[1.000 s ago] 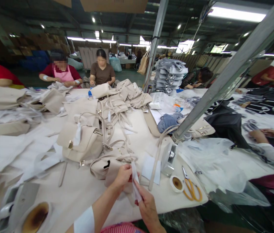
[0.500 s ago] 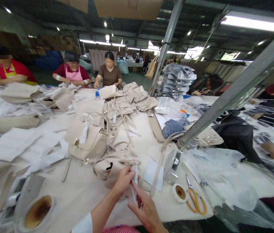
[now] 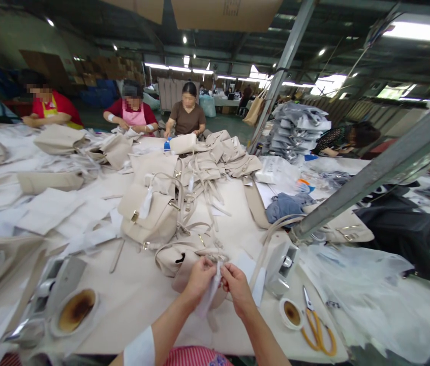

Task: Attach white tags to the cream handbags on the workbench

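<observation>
My left hand (image 3: 201,278) is closed, pinching a strip of thin white tissue paper (image 3: 210,296) at its upper end. From the right, my right hand (image 3: 236,285) pinches the same paper near its top, fingertips together. The paper hangs down between my hands, over a small beige bag (image 3: 181,265) that lies just behind them. What the paper covers, if anything, I cannot make out. Further back on the left stands a beige backpack (image 3: 152,216) with gold buckles and a white wrapped piece hanging at its front.
Orange-handled scissors (image 3: 317,325) and a small cup of brown liquid (image 3: 291,313) lie at right. A larger brown-stained bowl (image 3: 77,311) stands at left. A metal post (image 3: 363,175) slants across the right side. Plastic bags (image 3: 367,290) cover the right. Co-workers sit across the table.
My right hand has risen from the paper's lower part to pinch it near the top. The paper now hangs lower, toward me. The view has swung slightly left.
</observation>
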`<state>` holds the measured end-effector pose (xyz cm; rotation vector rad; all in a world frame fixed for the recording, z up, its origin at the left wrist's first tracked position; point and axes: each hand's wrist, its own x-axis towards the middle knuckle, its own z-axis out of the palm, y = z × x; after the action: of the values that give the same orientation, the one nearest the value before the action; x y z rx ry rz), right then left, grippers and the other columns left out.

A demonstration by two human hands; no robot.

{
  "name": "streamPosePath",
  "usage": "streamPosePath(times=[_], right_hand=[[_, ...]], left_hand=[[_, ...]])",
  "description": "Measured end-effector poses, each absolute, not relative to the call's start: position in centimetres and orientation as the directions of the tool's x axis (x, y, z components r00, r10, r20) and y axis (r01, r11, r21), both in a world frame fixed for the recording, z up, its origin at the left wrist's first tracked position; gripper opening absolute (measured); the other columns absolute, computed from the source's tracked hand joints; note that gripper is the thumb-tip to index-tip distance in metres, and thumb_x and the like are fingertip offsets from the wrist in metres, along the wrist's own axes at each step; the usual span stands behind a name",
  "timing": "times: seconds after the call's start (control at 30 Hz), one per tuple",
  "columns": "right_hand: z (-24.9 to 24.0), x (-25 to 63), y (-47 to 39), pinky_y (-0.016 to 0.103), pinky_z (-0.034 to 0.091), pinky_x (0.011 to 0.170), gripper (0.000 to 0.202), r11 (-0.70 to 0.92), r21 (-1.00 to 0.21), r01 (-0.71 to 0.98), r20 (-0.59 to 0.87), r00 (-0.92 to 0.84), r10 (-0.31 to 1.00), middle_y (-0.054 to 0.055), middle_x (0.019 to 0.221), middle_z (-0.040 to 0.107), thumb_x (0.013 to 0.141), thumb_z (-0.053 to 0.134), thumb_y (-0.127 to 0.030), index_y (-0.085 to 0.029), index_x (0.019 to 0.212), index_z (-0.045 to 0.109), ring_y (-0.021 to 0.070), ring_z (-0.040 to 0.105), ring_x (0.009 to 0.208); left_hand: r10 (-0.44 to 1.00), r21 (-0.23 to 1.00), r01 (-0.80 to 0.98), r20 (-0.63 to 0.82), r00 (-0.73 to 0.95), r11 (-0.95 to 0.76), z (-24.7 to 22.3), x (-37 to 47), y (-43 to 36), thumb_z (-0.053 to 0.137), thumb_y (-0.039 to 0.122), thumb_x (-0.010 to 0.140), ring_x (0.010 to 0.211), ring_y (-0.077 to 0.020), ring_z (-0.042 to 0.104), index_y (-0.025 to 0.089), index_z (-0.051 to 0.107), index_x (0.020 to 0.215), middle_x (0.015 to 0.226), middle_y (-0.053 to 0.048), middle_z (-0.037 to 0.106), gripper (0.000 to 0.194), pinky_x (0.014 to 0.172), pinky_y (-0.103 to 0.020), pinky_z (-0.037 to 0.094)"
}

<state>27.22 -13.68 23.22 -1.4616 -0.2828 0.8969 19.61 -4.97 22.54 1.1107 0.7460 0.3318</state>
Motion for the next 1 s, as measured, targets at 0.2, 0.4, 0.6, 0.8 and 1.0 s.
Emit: streamPosePath(times=[0.2, 0.4, 0.6, 0.8, 1.0], right_hand=[[22.9, 27.2, -13.8, 0.02, 0.026, 0.044, 0.044, -0.128, -0.911, -0.392, -0.377, 0.662, 0.648, -0.008, 0.049, 0.042, 0.059, 0.074, -0.056, -0.017, 0.067, 0.057, 0.0065, 0.035, 0.045], [21.9, 27.1, -13.7, 0.022, 0.026, 0.044, 0.04, -0.131, -0.925, -0.356, -0.363, 0.732, 0.577, -0.008, 0.049, 0.044, 0.058, 0.072, -0.054, -0.019, 0.07, 0.058, 0.0087, 0.036, 0.045], [22.2, 27.0, -14.0, 0.028, 0.043, 0.073, 0.026, -0.112, -0.965, -0.239, -0.262, 0.814, 0.519, 0.001, 0.069, 0.066, 0.057, 0.075, -0.041, -0.019, 0.068, 0.068, 0.0192, 0.056, 0.077], [22.6, 25.7, -13.4, 0.027, 0.041, 0.061, 0.032, -0.065, -0.932, -0.355, -0.32, 0.73, 0.604, 0.001, 0.063, 0.064, 0.065, 0.071, -0.048, -0.016, 0.067, 0.068, 0.0163, 0.054, 0.064], [22.1, 25.4, -12.2, 0.027, 0.046, 0.064, 0.044, 0.022, -0.901, -0.433, -0.322, 0.704, 0.632, 0.002, 0.068, 0.066, 0.064, 0.071, -0.059, -0.017, 0.076, 0.067, 0.0154, 0.058, 0.066]], left_hand=[[0.616, 0.915, 0.104, -0.342, 0.71, 0.389, 22.5, 19.1, -5.4, 0.061, 0.028, 0.063, 0.052, -0.0119, 0.052, 0.018, 0.052, 0.064, 0.055, 0.002, 0.056, 0.013, 0.053, -0.024, 0.036], [0.651, 0.93, 0.106, -0.326, 0.686, 0.353, 22.5, 19.3, -6.2, 0.061, 0.03, 0.063, 0.054, -0.0134, 0.05, 0.019, 0.049, 0.064, 0.055, 0.003, 0.054, 0.017, 0.054, -0.025, 0.037], [0.743, 0.965, 0.09, -0.248, 0.622, 0.246, 22.4, 19.3, -6.4, 0.064, 0.03, 0.062, 0.058, -0.012, 0.043, 0.019, 0.05, 0.057, 0.054, 0.006, 0.047, 0.018, 0.059, -0.025, 0.033], [0.692, 0.943, 0.081, -0.293, 0.659, 0.322, 22.3, 18.7, -6.1, 0.067, 0.041, 0.059, 0.059, -0.0151, 0.05, 0.018, 0.057, 0.061, 0.057, 0.002, 0.056, 0.025, 0.06, -0.026, 0.038], [0.589, 0.884, 0.111, -0.392, 0.707, 0.455, 22.6, 18.3, -5.4, 0.074, 0.049, 0.055, 0.064, -0.0175, 0.057, 0.016, 0.063, 0.072, 0.063, 0.0, 0.063, 0.038, 0.063, -0.027, 0.042]])
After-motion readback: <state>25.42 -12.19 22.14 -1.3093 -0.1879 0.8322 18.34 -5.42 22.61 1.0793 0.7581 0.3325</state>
